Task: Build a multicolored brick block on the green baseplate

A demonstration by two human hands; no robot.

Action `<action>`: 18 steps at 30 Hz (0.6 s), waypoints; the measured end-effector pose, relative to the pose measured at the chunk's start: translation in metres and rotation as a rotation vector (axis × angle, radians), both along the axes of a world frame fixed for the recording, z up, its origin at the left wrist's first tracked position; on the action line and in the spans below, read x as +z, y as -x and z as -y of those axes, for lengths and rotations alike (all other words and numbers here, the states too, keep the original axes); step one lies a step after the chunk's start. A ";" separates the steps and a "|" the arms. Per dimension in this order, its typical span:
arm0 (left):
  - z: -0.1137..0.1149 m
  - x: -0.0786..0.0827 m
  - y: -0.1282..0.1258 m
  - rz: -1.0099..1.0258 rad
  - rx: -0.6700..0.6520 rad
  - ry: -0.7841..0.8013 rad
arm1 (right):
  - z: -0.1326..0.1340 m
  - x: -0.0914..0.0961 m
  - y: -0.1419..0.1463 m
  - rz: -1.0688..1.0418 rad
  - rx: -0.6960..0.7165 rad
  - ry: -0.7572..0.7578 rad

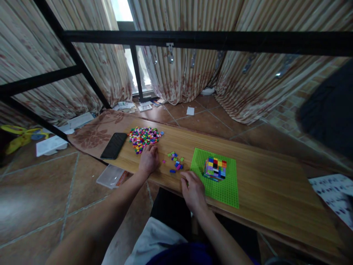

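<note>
At the near edge of a heap of small multicoloured toy bricks is my left hand, its fingers curled down. Whatever it may hold is hidden. My right hand rests at the table's front edge with fingers bent in towards the thumb. I cannot make out anything between them. Between the hands lies a small scatter of loose blue, lime and pink bricks. Just right of my right hand is a green studded baseplate, bearing a boxy multicoloured brick structure with a dark opening in its top.
A black phone lies left of the heap on the wooden table. Below the table's left part, a clear plastic box sits on the tiled floor. A black metal frame crosses in front of the curtains. A printed sheet is at far right.
</note>
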State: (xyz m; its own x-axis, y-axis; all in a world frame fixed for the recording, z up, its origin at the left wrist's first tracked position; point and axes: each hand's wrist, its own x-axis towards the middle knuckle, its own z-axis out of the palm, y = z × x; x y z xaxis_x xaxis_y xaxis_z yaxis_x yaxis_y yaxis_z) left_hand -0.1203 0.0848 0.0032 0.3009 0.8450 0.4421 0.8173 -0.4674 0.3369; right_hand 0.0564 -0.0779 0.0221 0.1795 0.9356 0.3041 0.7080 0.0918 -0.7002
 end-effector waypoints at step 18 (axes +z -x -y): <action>-0.001 -0.002 0.001 -0.008 -0.001 -0.036 | -0.040 -0.002 -0.006 0.200 -0.050 0.127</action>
State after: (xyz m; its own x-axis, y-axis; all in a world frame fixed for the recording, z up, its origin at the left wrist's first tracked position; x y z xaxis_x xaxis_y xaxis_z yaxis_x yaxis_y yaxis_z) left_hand -0.1213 0.0858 0.0007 0.3049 0.8285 0.4697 0.8196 -0.4795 0.3136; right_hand 0.0621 -0.0378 0.0198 0.1746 0.9601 0.2184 0.8353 -0.0270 -0.5491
